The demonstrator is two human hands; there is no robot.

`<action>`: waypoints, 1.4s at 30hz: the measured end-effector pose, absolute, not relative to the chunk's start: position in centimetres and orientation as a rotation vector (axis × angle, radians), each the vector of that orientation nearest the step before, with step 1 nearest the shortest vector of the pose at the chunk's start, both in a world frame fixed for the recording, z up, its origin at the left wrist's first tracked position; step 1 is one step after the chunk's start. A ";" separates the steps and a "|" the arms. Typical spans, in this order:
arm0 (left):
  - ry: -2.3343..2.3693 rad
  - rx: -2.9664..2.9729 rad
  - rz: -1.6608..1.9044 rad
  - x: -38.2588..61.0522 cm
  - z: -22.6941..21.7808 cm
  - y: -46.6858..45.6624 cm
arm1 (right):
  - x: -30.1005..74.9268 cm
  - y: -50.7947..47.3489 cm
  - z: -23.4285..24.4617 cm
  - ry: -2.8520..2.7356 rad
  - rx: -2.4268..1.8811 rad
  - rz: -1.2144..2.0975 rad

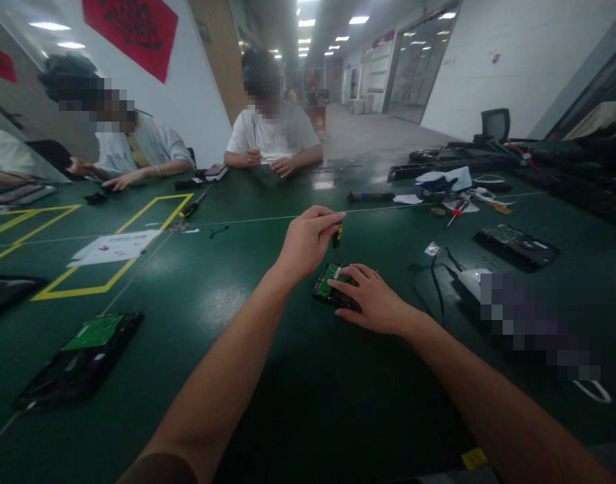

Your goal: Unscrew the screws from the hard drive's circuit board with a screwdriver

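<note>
A hard drive (327, 282) with a green circuit board lies on the green table in front of me. My right hand (371, 299) grips it from the right, with the fingers across its top and the thumb along the near side. Above the drive's far edge, my left hand (311, 238) is closed around a small screwdriver (337, 235) with a black and yellow handle. The handle points down from the fingertips; I cannot make out the shaft or whether it touches the drive.
Another hard drive (81, 356) lies at left, and one more (517, 245) at right. A yellow-handled screwdriver (189, 208) rests near yellow tape. On the right are a cable (435, 282), a dark tool (371, 197) and a red screwdriver (456, 213). People (278, 134) sit across the table.
</note>
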State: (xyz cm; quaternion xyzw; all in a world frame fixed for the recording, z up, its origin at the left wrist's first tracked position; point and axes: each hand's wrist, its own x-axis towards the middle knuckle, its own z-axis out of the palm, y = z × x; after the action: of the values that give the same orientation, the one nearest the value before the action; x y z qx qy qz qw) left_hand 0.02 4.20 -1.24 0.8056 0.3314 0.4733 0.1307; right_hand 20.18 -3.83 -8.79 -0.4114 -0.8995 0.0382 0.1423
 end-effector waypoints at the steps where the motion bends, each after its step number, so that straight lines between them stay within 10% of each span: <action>1: 0.952 2.284 1.365 0.1 -1.4 4.3 | 20.2 -3.8 -8.8 -2.592 -1.189 0.108; 42: 0.798 1.250 1.096 0.2 -0.5 3.7 | 20.8 -3.4 -8.7 -2.632 -1.054 0.182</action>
State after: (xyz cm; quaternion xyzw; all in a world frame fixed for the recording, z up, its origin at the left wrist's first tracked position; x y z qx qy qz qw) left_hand 0.18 3.69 -0.47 0.5403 0.3447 0.4734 0.6042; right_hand 20.77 -3.37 -8.70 -0.3668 -0.9160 0.0633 0.1495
